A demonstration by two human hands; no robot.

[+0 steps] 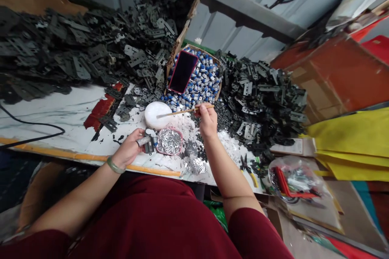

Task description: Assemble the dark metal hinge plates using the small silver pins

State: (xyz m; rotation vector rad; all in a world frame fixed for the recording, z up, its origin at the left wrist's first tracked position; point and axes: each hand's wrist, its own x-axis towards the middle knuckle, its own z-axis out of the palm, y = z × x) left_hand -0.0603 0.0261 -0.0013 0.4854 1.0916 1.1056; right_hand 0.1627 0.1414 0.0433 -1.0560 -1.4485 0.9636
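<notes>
My left hand [131, 148] is closed on a small dark metal part [147, 142] near the table's front edge, beside a pink dish [169, 141] filled with shiny silver pieces. My right hand [208, 120] pinches a thin wooden stick [181, 112] whose tip rests on a round white tub [157, 115] of paste. Behind the tub stands a cardboard box [201, 85] full of small blue and white cylinders, with a phone [183, 71] lying on top of them.
Big heaps of dark metal plates [82, 44] cover the back left, and more dark parts [261, 101] lie at the right. A black cable [33, 127] crosses the left of the table. Pliers [247, 168], a plastic bag [290, 180] of parts and yellow fabric [352, 145] lie right.
</notes>
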